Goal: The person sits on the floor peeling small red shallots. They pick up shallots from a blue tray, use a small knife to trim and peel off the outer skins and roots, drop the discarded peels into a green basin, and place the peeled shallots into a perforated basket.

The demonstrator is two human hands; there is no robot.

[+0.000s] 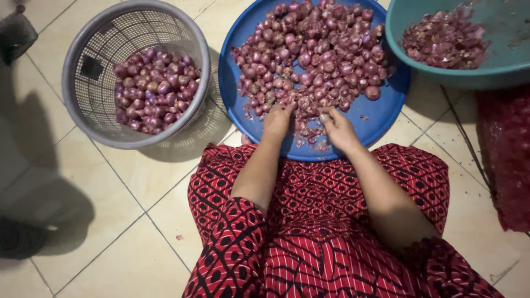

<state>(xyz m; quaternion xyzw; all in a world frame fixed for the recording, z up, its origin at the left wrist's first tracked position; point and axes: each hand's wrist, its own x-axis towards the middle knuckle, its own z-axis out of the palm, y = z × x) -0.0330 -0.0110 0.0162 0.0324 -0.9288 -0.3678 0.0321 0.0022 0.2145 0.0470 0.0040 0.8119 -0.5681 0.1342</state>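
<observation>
A big blue round tray (386,107) lies on the tiled floor in front of me, heaped with small purple shallots (314,52). My left hand (277,122) reaches into the near edge of the heap, fingers curled among the shallots and loose skins. My right hand (338,128) rests beside it on the tray's near part, fingers closed around something small that I cannot make out. Both forearms stretch out over my red and black patterned skirt (326,221).
A grey mesh basket (83,94) with peeled shallots (154,91) stands at the left. A teal basin (497,66) holding shallot skins (444,38) sits at the top right. A red mesh sack (508,160) lies at the right. Dark shapes sit at the left edge.
</observation>
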